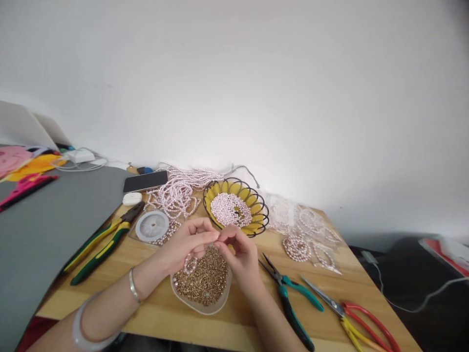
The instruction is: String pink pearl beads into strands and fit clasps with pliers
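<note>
My left hand and my right hand meet fingertip to fingertip above a white tub of small gold beads. Both are pinched closed. From under my left hand hangs a short looped strand of pale pink beads. What lies right between the fingertips is too small to make out. Just behind the hands stands a yellow basket with a black wire rim, holding loose pink pearl beads.
Yellow-green pliers, a clear thread spool, a phone and pink bead strands lie left. To the right are needle-nose pliers, scissors, a coiled bead strand and clear bags. A wall rises behind.
</note>
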### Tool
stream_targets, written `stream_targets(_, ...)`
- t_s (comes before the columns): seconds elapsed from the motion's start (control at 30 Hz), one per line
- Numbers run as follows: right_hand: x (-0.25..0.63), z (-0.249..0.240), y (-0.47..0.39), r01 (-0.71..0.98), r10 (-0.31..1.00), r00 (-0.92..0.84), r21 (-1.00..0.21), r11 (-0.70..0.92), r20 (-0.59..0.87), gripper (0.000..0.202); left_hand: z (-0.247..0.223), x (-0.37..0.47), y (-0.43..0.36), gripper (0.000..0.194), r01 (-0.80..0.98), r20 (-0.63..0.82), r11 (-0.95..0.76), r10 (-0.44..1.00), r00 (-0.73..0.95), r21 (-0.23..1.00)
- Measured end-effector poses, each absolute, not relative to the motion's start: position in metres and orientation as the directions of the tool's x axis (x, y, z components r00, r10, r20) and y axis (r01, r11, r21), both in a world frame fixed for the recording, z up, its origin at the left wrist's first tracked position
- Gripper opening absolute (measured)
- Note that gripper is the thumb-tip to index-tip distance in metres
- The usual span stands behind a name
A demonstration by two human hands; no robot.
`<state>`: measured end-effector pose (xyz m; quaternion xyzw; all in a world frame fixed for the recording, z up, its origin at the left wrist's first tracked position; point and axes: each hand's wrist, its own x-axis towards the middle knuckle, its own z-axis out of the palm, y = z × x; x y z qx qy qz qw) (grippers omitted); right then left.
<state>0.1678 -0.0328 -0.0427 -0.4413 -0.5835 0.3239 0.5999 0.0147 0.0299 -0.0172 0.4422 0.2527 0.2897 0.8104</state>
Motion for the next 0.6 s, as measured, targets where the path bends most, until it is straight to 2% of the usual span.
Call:
stream_targets(0.27, 0.169, -0.041, -0.036, 0.136, 0.848, 0.125, -0.856, 0.499, 0.515, 0.014, -0.013, 0.013, 0.028, 0.032, -0.153, -0.213, 0.494, 0.606, 0.767, 0.856)
stream_targets(0.4, 0.169, -0.036, -0.039, 0.146, 0.826, 0.075, -0.826, 0.545, 0.558, 0.025, -0.013, 0.013, 0.030, 0.033, -0.141, -0.226, 0.504, 0.598, 0.769, 0.852)
stream_targets(0.6, 0.170, -0.032, -0.041, 0.119, 0.812, 0.048, -0.810, 0.574, 0.582, 0.022, -0.015, 0.013, 0.029, 0.032, -0.133, -0.242, 0.533, 0.575, 0.781, 0.836)
